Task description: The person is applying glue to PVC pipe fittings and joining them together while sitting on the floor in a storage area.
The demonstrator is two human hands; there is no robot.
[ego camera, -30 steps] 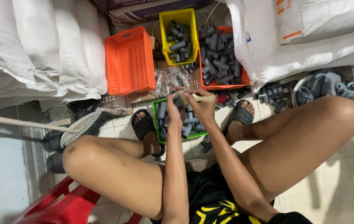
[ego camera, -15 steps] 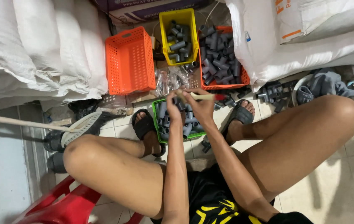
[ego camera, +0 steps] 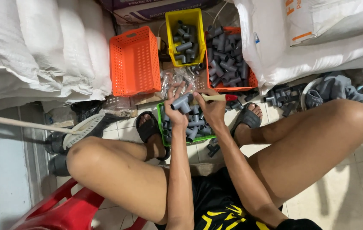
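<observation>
Hands over the green basket (ego camera: 161,123) on the floor: left hand (ego camera: 175,111) grips a grey pipe fitting (ego camera: 181,102), right hand (ego camera: 210,106) clasps a red-tipped stick (ego camera: 217,97), apparently working its end at the fitting, held steady.

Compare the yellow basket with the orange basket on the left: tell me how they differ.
The yellow basket stands upright and holds grey pipe fittings; the orange basket on the left lies turned over, its perforated underside up, so any contents are hidden. The yellow one looks narrower, the orange one broader. The yellow one sits further from the person, against the cardboard box; the orange one lies beside the white sacks. Both are rectangular plastic baskets on the floor.
</observation>
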